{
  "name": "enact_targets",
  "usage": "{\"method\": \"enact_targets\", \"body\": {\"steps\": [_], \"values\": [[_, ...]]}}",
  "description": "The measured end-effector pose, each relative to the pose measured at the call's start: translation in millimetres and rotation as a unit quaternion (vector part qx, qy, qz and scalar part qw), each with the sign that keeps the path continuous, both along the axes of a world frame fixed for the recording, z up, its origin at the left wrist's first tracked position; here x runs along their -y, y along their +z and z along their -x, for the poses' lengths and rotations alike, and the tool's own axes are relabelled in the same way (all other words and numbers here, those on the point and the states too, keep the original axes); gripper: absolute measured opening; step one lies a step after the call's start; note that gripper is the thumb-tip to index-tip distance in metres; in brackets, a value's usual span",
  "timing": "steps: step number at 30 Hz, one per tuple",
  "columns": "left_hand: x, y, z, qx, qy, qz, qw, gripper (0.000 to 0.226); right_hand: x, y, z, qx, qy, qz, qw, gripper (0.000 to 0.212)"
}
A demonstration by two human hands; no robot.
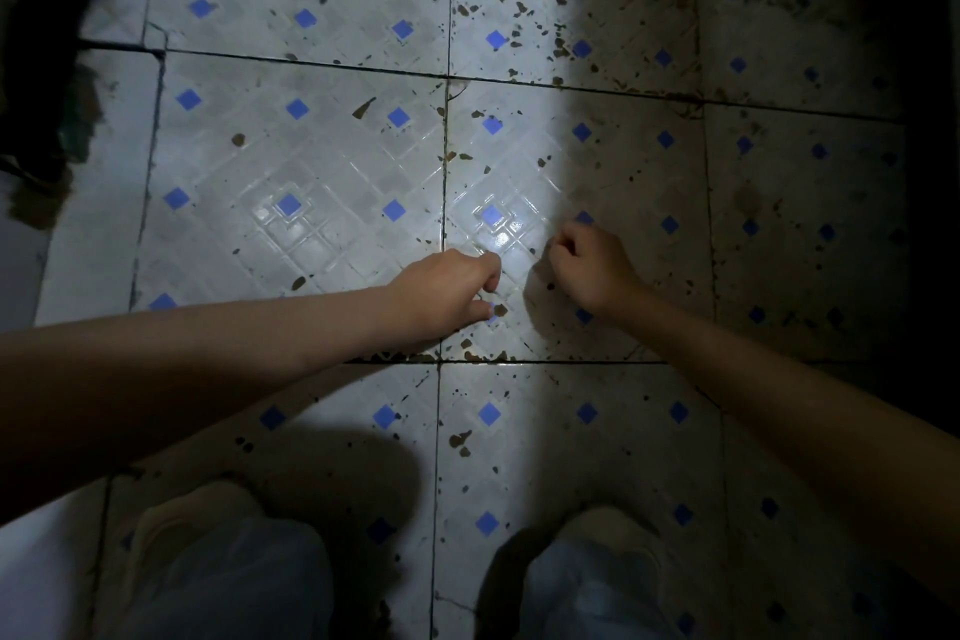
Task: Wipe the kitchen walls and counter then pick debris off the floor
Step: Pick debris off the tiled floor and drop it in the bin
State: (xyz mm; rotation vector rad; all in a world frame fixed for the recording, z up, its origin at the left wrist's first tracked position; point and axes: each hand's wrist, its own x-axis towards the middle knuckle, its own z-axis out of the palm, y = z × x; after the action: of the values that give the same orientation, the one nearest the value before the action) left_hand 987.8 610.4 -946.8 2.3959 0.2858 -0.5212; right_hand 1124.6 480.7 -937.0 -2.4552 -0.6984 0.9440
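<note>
Head view, the only one: the person crouches over a tiled floor [322, 156], white tiles with small blue squares, lit in a band down the middle and dark toward 3 o'clock. Both knees and pale shoes sit at 6 o'clock, so the squat puts both hands low enough to reach the tiles.

Left hand [447, 291], just left of centre, has fingers curled down with thumb and fingertips pinched close to the floor. A brown flake [500, 310] lies right beside its thumb tip, touching or nearly so; cannot tell whether it is already gripped. The pinch shape probably suits lifting thin bits off a flat surface.

Right hand [592, 270], just right of centre, is loosely clenched, knuckles up, hovering at or on the tile. It may be holding gathered bits, but nothing shows inside it, so cannot tell.

Debris: brown specks and flakes are scattered all over, thickest at 12 to 1 o'clock [524, 10], more along the grout line under the hands [483, 356] and at 6 o'clock [460, 441]. A dark frayed thing [41, 68] sits at 9 to 10 o'clock, unclear what.

Judged step: floor pickup, with plenty left.
</note>
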Motion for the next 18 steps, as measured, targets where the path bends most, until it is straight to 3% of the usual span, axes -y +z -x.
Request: {"method": "enact_targets", "body": {"steps": [6,13,18], "values": [[3.6,3.5,-1.9,-0.013,-0.005,-0.021,1.000,0.016,5.2,3.8,5.8,-0.015,0.052,-0.009,0.998,0.032],[3.3,3.6,3.6,-0.029,-0.036,-0.071,0.996,0.020,7.2,4.2,8.1,-0.016,0.058,0.006,0.998,0.041],[0.6,5.4,9.0,-0.049,0.043,-0.024,0.998,0.020,6.9,6.6,8.6,-0.055,0.048,0.023,0.997,0.024]]}}
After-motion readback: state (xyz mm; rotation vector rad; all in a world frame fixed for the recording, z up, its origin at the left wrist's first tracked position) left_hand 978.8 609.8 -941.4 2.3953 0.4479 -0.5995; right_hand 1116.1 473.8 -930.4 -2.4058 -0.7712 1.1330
